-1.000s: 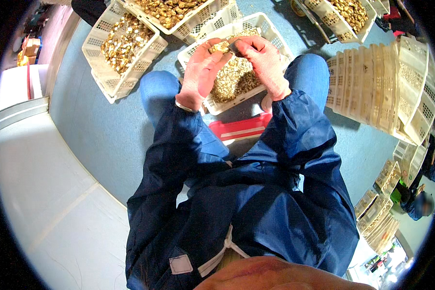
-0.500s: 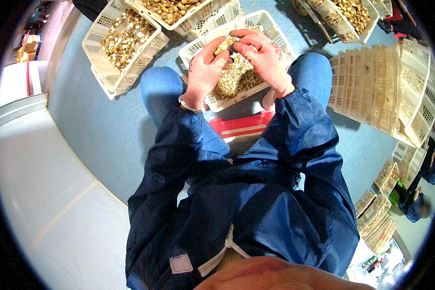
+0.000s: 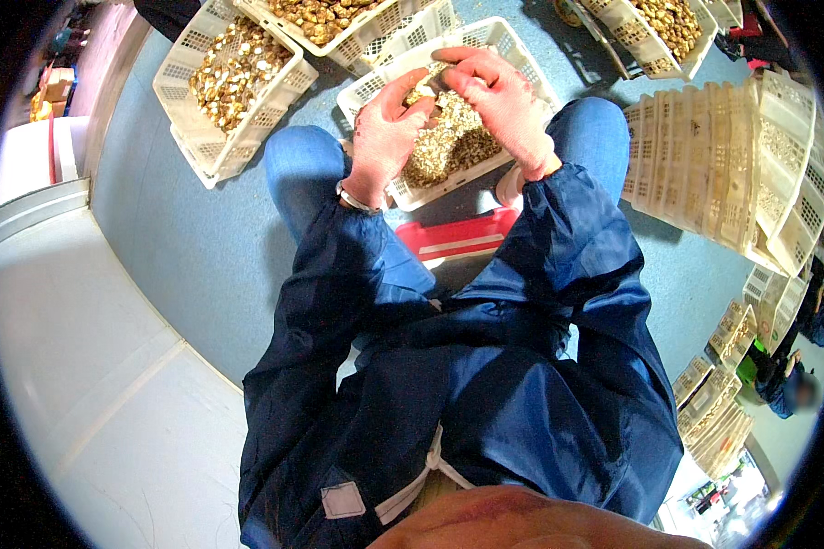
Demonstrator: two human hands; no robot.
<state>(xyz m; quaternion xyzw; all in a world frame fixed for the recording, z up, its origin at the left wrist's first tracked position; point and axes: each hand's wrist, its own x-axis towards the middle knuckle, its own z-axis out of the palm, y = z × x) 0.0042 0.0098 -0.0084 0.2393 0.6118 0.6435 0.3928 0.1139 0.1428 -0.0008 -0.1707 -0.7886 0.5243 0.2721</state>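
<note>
Both my hands wear pinkish gloves and meet over a white slotted crate (image 3: 531, 78) between my knees. My left hand (image 3: 384, 137) curls its thumb and fingers around a small yellow-brown piece (image 3: 418, 94) that looks like a mushroom. Just to its right, my right hand (image 3: 504, 101) is bent inward with thumb and fingertips drawn together. Something small and dark shows by its fingertips, too small to name. Below the hands, a heap of small pale and brown bits (image 3: 435, 156) fills much of the crate.
At the left stands a crate of brown, white-flecked pieces (image 3: 233, 87); another crate (image 3: 384, 46) adjoins it behind. A tall stack of white crates (image 3: 696, 165) lies to the right. A red-and-white object (image 3: 458, 236) sits between my legs. Another person (image 3: 796, 389) is at far right.
My right hand has shifted slightly up and left, its fingers a little more raised. The left hand stays almost in place, with more of the yellow-brown piece showing.
</note>
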